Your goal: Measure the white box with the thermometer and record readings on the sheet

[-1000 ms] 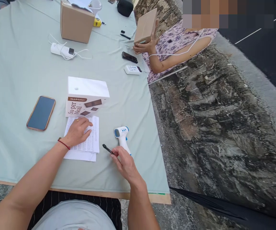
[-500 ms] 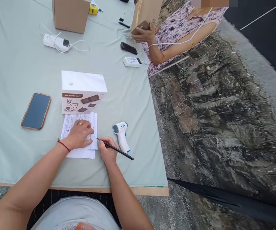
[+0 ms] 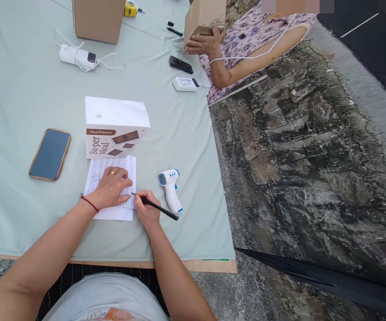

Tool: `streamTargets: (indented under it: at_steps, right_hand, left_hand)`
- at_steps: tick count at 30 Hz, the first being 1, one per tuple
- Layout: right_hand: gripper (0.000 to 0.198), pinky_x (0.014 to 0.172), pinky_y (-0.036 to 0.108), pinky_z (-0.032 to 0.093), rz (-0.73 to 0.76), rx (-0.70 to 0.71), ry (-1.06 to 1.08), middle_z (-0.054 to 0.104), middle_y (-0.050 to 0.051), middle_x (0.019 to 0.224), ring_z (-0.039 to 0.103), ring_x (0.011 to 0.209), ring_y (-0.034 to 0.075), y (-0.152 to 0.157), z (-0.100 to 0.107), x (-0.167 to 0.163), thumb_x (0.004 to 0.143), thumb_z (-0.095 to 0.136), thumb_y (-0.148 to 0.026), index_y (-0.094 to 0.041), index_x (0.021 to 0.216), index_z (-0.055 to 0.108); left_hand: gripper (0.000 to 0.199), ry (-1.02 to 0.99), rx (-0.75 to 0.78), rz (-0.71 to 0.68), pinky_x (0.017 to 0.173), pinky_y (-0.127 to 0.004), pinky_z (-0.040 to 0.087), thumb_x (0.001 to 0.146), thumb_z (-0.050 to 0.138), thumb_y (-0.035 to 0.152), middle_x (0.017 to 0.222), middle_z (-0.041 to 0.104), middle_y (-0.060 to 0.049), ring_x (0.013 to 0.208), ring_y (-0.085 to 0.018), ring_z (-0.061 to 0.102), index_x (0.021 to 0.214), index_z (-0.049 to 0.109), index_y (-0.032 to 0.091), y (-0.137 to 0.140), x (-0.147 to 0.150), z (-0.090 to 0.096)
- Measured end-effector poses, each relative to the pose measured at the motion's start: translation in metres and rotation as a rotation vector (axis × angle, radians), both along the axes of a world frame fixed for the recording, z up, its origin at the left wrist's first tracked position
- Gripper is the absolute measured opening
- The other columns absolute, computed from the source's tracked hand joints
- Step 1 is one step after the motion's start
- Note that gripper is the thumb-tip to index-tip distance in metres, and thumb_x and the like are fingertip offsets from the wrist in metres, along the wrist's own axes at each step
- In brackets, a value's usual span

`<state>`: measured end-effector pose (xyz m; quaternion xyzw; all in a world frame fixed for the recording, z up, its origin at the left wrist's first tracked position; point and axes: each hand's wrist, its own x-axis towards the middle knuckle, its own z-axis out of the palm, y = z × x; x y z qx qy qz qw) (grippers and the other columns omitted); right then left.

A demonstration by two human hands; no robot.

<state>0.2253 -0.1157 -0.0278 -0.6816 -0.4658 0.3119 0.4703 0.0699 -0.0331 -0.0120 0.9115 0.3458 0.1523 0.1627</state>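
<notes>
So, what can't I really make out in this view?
All in the head view:
- Some print on the white paper sheets: hidden beneath the person's left hand; the uncovered print is too small to read.
- Whether the tip of the slim black pen in the right hand touches paper: too small to tell.
- The top of the tall brown cardboard box: cut off by the upper edge.
</notes>
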Motion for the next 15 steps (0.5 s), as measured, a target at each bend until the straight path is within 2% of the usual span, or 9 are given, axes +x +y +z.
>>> streamTargets:
  at_steps: [15]
  right_hand:
    - [0.015,0.055,0.027,0.041,0.02,0.011,-0.036,0.055,-0.005,0.056,0.048,0.055,0.013,0.0002,-0.0007,0.0006,0.074,0.056,-0.035,-0.022,0.065,0.058]
  left_hand:
    - [0.023,0.031,-0.015,-0.002,0.097,-0.047,0.038,0.079,0.069,0.032,0.111,0.06,-0.01,0.103,-0.028,0.052,0.098,0.069,0.018,0.0005,0.0,0.002]
